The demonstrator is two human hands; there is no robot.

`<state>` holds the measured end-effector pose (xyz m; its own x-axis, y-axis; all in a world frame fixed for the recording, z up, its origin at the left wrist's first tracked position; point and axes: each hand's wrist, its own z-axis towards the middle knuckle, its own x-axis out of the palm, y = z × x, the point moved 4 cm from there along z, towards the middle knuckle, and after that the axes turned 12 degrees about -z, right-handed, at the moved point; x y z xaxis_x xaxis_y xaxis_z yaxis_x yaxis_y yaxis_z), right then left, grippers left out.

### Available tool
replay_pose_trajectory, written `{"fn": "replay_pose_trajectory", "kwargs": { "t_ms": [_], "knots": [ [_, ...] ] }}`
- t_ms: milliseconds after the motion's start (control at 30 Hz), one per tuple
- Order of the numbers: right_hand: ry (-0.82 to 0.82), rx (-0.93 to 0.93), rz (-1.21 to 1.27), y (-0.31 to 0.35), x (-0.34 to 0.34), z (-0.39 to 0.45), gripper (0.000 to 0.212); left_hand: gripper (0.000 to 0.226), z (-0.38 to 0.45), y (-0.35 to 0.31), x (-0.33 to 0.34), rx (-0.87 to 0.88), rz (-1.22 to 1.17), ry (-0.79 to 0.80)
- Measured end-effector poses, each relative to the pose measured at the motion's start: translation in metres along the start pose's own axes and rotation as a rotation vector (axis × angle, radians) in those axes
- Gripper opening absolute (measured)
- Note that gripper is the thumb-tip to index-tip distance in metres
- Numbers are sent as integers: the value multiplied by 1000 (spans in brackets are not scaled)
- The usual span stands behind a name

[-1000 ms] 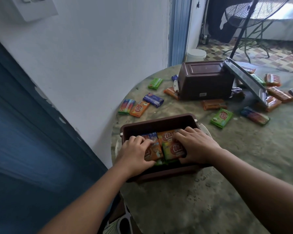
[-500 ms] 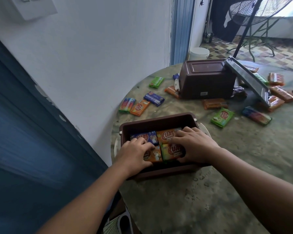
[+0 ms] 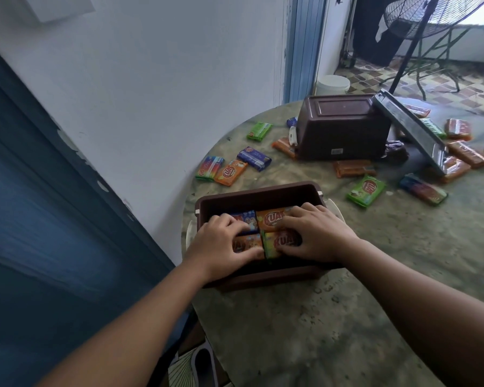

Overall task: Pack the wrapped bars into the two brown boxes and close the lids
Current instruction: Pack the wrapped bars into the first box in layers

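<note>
- Brown plastic, the near box sits open at the near-left edge of the round table, its white side latches hanging out on either side.
- Four wrapped bars fill its top layer: a blue bar at far left, an orange bar at far right, a second orange bar at near left and a yellow-green bar at near right.
- Left hand lies on the left pair, fingers curled and close together on the blue bar's near edge, thumb stretched along the near side of the second orange bar.
- Right hand lies on the right pair, fingers slightly spread and bent, tips pressing the orange bar and the yellow-green bar.
- Whether either hand really pinches a bar or only presses it flat, I cannot tell.
- Far on the table, the second brown box lies tipped over with its base facing the camera, and a grey lid leans beside it on the right.
- Loose bars lie scattered around it: a green bar, a rainbow bar, an orange loose bar and a dark blue bar to the left; a green bar with red logo and several orange ones to the right.
</note>
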<state>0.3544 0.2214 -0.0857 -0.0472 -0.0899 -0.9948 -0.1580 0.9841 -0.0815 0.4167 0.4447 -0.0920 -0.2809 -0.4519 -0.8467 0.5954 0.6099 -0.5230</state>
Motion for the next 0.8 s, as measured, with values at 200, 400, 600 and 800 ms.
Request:
{"fn": "replay_pose_trajectory", "kwargs": {
  "t_ms": [200,400,600,800],
  "knots": [
    [-196,151,202,-16,-11,12,48,58,15,13,-26,-106,35,-302],
    [-137,199,86,-31,-19,50,55,69,48,42,-30,-404,307,-72],
    [-29,247,48,-34,-6,76,30,32,50,62,-18,-435,57,-101],
    [-78,225,62,-37,-5,92,26,29,67,73,-27,-447,80,-82]
  ]
}}
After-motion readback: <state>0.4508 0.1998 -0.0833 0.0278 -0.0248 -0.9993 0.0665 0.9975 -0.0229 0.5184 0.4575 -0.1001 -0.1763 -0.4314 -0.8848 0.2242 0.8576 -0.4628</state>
